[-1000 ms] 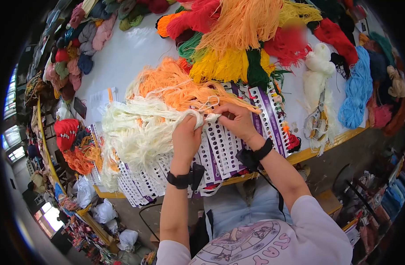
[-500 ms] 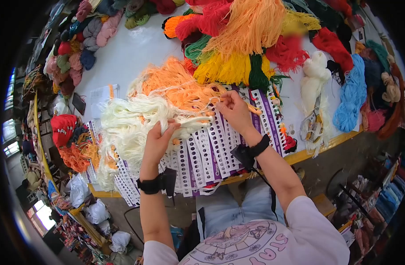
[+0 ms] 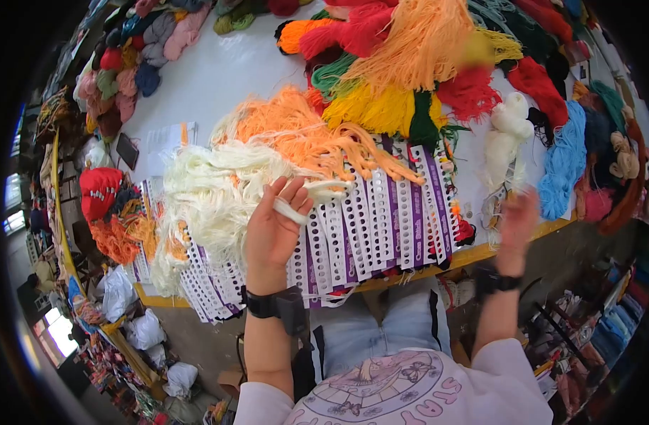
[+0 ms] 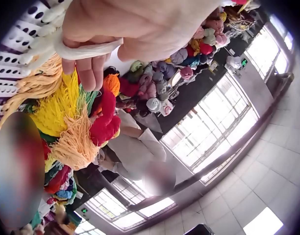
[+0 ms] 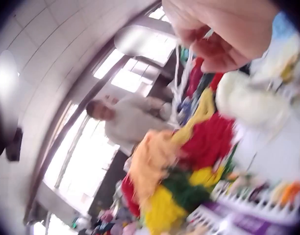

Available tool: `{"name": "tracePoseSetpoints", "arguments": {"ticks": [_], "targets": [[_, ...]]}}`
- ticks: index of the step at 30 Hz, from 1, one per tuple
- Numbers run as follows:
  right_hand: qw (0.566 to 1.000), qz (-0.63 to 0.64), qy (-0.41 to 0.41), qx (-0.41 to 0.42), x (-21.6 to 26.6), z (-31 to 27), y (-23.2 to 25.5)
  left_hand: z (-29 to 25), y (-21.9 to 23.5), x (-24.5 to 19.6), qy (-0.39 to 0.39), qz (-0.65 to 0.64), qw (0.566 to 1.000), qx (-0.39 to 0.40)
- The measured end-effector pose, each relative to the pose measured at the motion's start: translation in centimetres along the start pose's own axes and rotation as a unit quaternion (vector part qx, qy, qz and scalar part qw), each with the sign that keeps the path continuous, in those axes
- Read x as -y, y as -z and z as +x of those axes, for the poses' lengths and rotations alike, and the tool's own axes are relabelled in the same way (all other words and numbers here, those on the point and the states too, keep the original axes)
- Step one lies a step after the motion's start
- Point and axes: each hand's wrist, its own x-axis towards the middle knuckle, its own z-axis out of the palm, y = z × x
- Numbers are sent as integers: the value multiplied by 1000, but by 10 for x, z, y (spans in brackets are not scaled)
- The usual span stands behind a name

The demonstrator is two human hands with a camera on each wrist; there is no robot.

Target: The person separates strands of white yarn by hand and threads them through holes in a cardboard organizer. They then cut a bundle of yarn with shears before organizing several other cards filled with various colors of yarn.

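Note:
My left hand [image 3: 273, 234] is over the front of the white yarn pile [image 3: 211, 188], palm turned up, with a flat hank of white yarn [image 3: 290, 212] held across its fingers. In the left wrist view that white yarn [image 4: 86, 50] passes around the fingers. Out to the right, near the scissors, my right hand [image 3: 517, 223] is blurred by motion. The right wrist view has its fingers curled, pinching thin white strands [image 5: 178, 83] that hang down. Beneath the hands lie white and purple cards with punched holes [image 3: 360, 234], some threaded with white and orange yarn [image 3: 282, 131].
Yellow yarn [image 3: 367, 106], red, green and peach bundles are heaped at the back. A white skein [image 3: 509, 134], scissors [image 3: 493, 209] and a light blue skein [image 3: 565, 170] lie right. A phone [image 3: 127, 151] rests left. The yellow table edge [image 3: 544, 228] runs in front.
My right hand has left the punched cards and swung right, toward the scissors. The left hand shifted left, then slightly back right, turning palm up with white yarn across its fingers.

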Motion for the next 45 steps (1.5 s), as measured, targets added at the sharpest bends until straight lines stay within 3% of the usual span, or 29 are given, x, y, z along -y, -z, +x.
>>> {"name": "tracePoseSetpoints", "arguments": {"ticks": [1,2,4,6,7,8,9,10,12,13,16,20,26,32,38,44,45], "targets": [[997,8,37,-73,21,28,71,0,3,3,6,-25,999,20],[991,131,-34,6,46,30,128,0,-1,6,11,-31,999,36],[967,160,-154,-124,43,5,143,-2,-12,15,23,-45,996,73],[913,185,-263,-252,34,-12,136,0,-23,22,42,19,996,77],[949,161,-269,-34,15,-37,75,-2,-29,25,48,46,995,78],[955,82,-286,18,2,-60,6,-5,-34,27,55,74,993,79],[951,-83,-293,50,-8,-86,-60,-8,-38,29,60,120,986,94],[901,-220,-254,274,-23,-95,-85,-11,-41,31,61,148,983,86],[852,-269,-129,430,-41,-114,-147,-17,-44,35,59,204,975,71],[844,-257,-108,458,-52,-120,-162,-18,-39,37,55,220,970,93],[850,-117,-252,447,-65,-128,-174,-27,-39,35,61,215,969,101],[844,-143,-305,417,-56,-135,-180,-29,-34,35,25,283,954,93],[879,-93,-302,358,-71,-132,-168,-28,-30,29,8,144,989,24],[874,-121,-273,384,-68,-138,-170,-27,-29,35,11,218,976,-7],[874,-94,-330,345,-71,-136,-166,-25,-30,38,-3,177,984,-8],[883,-171,-205,385,-68,-143,-170,-23,-27,43,-19,203,979,-18],[885,-164,-223,375,-68,-142,-169,-23,-26,44,-22,205,978,-19]]}}
